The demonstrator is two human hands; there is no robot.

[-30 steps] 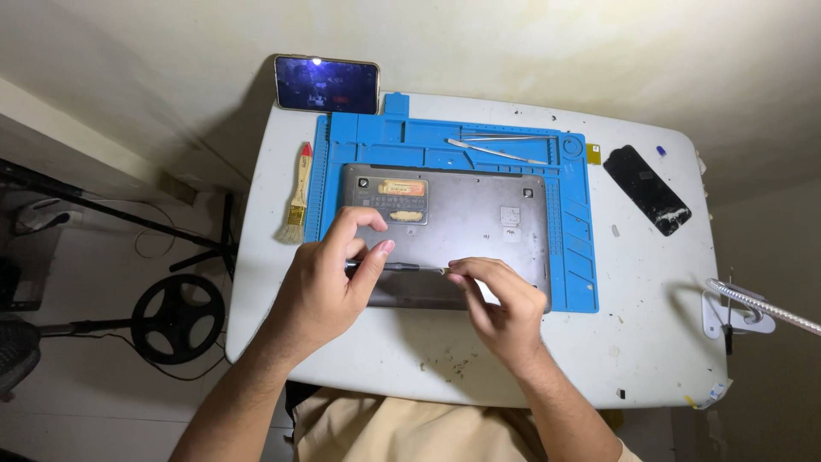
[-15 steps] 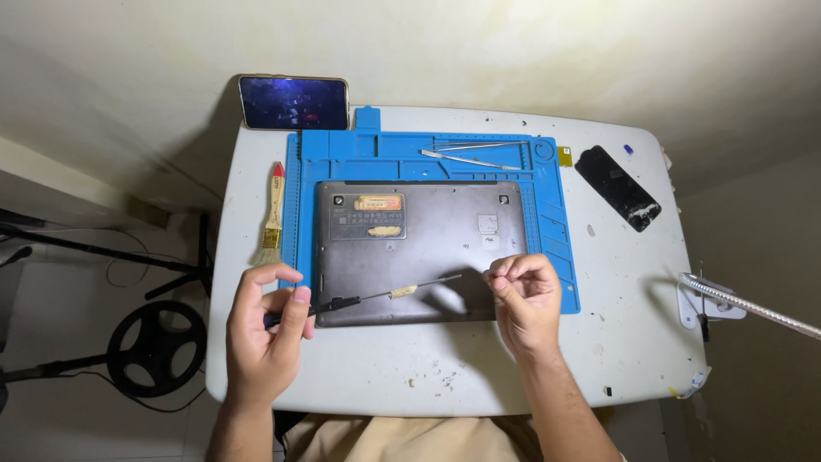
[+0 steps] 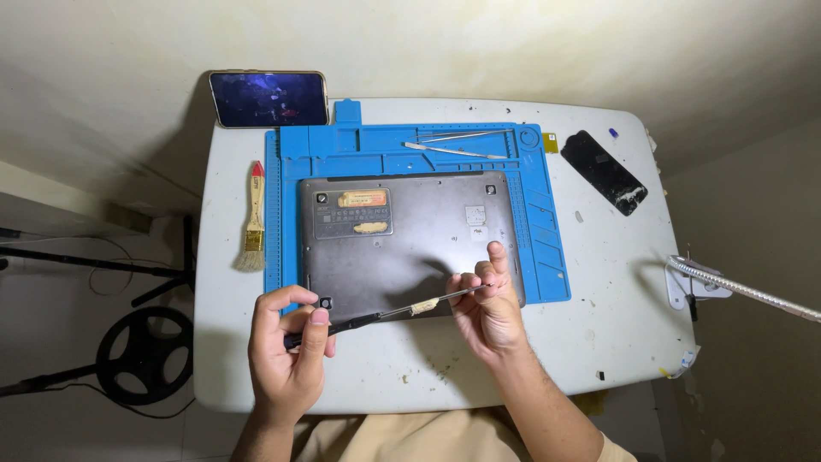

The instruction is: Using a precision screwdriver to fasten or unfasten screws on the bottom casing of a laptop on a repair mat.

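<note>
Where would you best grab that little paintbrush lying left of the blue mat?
Probably the brush's wooden handle, around its middle, coming straight down from above. It lies flat on the white table, red tip away, bristles toward the person, with bare table on both long sides for fingers.

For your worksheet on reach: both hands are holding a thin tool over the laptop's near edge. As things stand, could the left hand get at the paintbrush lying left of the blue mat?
Probably yes. The paintbrush lies in the open on the table, with nothing between it and the left hand. That hand, though, grips the thin tool, so it would have to let go first.
</note>
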